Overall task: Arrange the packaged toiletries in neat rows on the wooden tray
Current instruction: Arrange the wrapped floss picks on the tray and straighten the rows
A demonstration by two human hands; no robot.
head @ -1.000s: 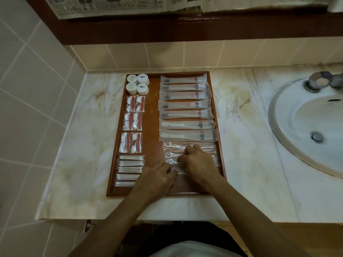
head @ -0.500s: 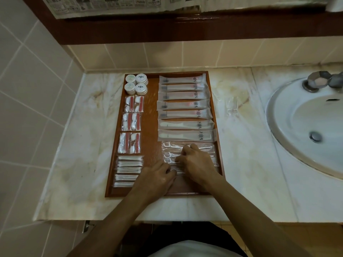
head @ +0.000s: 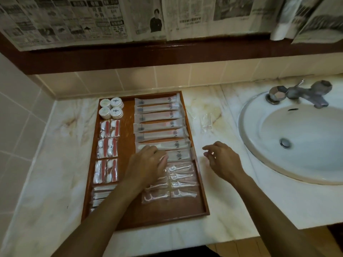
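The pale veined marble counter (head: 46, 164) carries a white oval basin (head: 300, 138) with a metal tap at its right end, and, toward the left, the rectangular reddish-brown wooden tray (head: 141, 217), which lies flat, near the tiled back wall.

On the tray's right half, seven long frosted sachets with dark emblems (head: 159, 115) lie crosswise in one column, each touching the next. Below them, clear packets holding white floss picks (head: 182, 179) sit in two short columns, a little uneven. Down the left half run pairs of clear packets with red strips and white pads (head: 108, 147), then a stack of thin white-wrapped sticks (head: 103, 193) at the near end, and four small round white pots (head: 111, 108) grouped at the far corner. One loose clear wrapper (head: 206, 121) lies on the counter between tray and basin, well apart from the rows.

The left hand (head: 146, 164) rests with curled fingers on the nearest sachets; whether it pinches one I cannot tell. The right hand (head: 220, 160) hovers over the counter just right of the tray, fingers loosely curled, grasping nothing.

The task looks almost finished: this seems a last squaring-up of the sachet column. Next, I judge, the right hand needs to reach for the stray wrapper, if it belongs, and lay it in line.
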